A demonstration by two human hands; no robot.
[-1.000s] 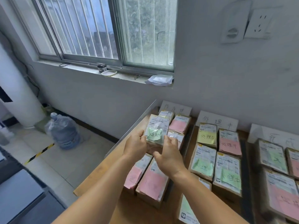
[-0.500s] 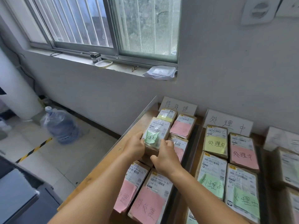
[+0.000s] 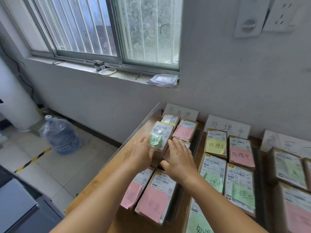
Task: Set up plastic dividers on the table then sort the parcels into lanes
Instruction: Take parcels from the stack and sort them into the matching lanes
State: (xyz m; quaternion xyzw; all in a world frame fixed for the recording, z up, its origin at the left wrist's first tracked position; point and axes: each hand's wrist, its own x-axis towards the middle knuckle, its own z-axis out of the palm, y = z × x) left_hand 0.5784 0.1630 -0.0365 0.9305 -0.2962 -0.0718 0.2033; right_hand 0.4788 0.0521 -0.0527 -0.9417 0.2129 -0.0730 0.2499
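The wooden surface (image 3: 107, 179) carries parcels in lanes under handwritten signs — the left lane (image 3: 156, 195) at about 6 o'clock, the middle lane (image 3: 227, 167) toward 3 o'clock. In the left lane a parcel with a green note (image 3: 160, 137) sits tilted on the others. The left hand (image 3: 139, 155) grips its left edge with fingers curled — the right hand (image 3: 179, 159) lies just beside it, fingers straight and together.
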